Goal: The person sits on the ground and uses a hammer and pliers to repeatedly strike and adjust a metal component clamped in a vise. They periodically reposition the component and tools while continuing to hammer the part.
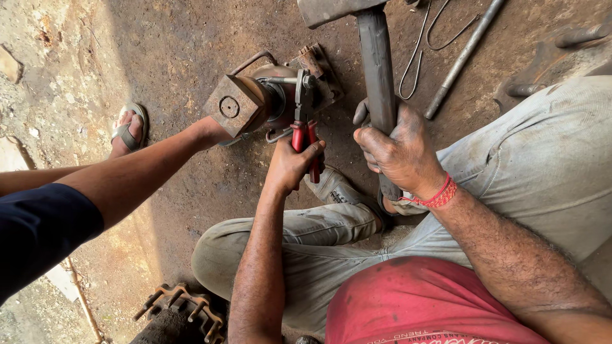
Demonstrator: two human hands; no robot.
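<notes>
The person is sitting on the dirt floor, and the left hand is closing its grip around the red handles of a pair of pliers just above the centre of the frame. The plier nose is pointing up the frame and is meeting a thin metal rod on the rusty machine part, which is lying on the floor in the upper middle. The right hand, wearing a red thread band at the wrist, is clamping its grip on the dark shaft of a heavy hammer; the shaft is running up to a steel head at the top edge, just right of the machine part. From the left of the frame, another person's hand is reaching in and touching the square block end of the machine part, and that person's sandalled foot is resting on the floor at the left. A long steel bar and a loop of wire are lying on the floor in the upper right, well apart from both hands.
</notes>
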